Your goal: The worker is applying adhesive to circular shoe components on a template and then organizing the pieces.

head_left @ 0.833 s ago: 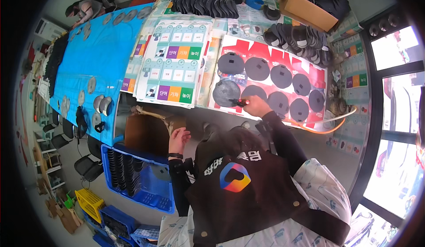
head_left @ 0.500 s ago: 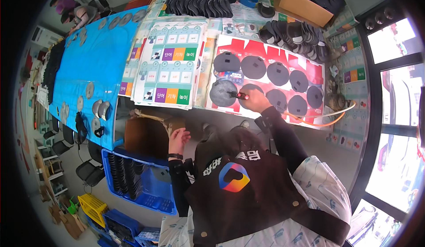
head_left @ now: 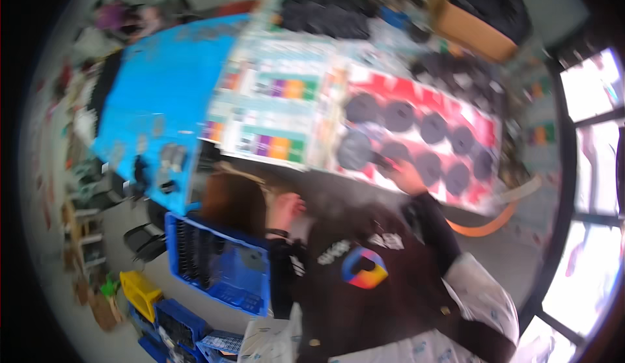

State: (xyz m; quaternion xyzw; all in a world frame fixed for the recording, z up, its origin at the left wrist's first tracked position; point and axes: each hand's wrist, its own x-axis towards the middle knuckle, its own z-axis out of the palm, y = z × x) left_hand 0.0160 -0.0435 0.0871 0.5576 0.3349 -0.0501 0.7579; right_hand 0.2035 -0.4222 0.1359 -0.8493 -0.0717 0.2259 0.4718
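Note:
The picture is motion-blurred. My right hand (head_left: 407, 175) reaches onto a red sheet (head_left: 482, 129) that carries two rows of dark round discs. It lies at the sheet's near edge, just right of the lower-left disc (head_left: 355, 149). Its fingers touch something dark, but the blur hides whether it is gripped. My left hand (head_left: 284, 209) hovers with fingers apart at the table's near edge, above a brown cardboard box (head_left: 228, 201), holding nothing.
Colourful printed sheets (head_left: 273, 112) and a blue cover (head_left: 163, 96) with small parts lie to the left. Piles of dark discs (head_left: 332, 15) and a cardboard box (head_left: 472, 34) stand at the back. Blue crates (head_left: 218, 265) and a yellow bin (head_left: 140, 291) sit on the floor.
The camera has swung and the picture has blurred. Both hands stay in about the same places, the right by the lower-left disc and the left at the table edge.

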